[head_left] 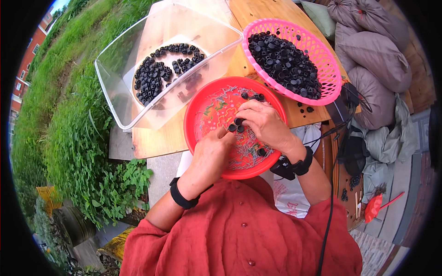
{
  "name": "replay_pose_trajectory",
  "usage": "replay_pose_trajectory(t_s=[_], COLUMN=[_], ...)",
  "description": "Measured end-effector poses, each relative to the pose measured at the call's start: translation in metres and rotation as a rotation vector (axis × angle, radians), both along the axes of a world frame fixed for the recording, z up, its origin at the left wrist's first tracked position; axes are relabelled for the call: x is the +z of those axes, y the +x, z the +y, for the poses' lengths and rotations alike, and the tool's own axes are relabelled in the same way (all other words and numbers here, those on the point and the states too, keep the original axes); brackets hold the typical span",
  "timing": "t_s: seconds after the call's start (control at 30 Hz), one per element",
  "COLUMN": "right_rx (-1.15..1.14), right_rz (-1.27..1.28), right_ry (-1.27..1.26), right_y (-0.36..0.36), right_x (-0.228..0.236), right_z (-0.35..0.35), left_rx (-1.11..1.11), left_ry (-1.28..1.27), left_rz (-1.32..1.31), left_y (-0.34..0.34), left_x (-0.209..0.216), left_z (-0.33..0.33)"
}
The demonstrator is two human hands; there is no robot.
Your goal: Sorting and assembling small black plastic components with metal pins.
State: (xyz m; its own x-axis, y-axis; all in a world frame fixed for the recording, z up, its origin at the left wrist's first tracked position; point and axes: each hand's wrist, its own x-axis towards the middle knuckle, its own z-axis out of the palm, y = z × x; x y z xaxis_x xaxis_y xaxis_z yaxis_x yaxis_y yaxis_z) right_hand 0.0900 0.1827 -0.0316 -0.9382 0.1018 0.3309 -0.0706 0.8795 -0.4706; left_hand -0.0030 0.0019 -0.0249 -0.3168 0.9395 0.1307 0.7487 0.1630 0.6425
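Both of my hands meet over a round red tray [189,120] with a printed pattern inside. Thin grey metal pins [251,158] lie scattered across its bottom. My right hand [264,123] is closed, its fingertips pinching at a small black plastic cap [238,121]. My left hand [212,154] is closed too, thumb and finger pressed together beside another black cap [240,129]; what it pinches is hidden. A few more black caps [260,97] lie at the tray's far side, and a single cap [262,152] rests at the near right.
A clear plastic bin [110,103] at the far left holds a round dish of black caps [154,76]. A pink lattice basket [329,78] heaped with black pieces stands far right on the wooden table [159,140]. A black cable [329,221] hangs by my right arm.
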Motion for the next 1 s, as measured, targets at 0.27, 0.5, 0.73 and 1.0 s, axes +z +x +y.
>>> replay_pose_trajectory(t_s=[0.27,0.5,0.73,1.0], right_rx=[-0.042,-0.06,-0.093,-0.084], right_rz=[0.028,0.009,0.092,0.194], right_ry=[-0.398,-0.673,-0.557,-0.313], right_y=[0.013,0.024,0.024,0.026], right_x=[0.005,0.014,0.016,0.02], right_z=[0.001,-0.013,-0.028,-0.042], left_rx=[0.183,0.079,0.189,0.146], left_ry=[0.238,0.297,0.313,0.183], left_rz=[-0.131,-0.276,-0.925,-1.184], left_y=[-0.003,0.0,0.001,-0.001], left_x=[0.004,0.003,-0.008,0.003], left_z=[0.016,0.025,0.017,0.01])
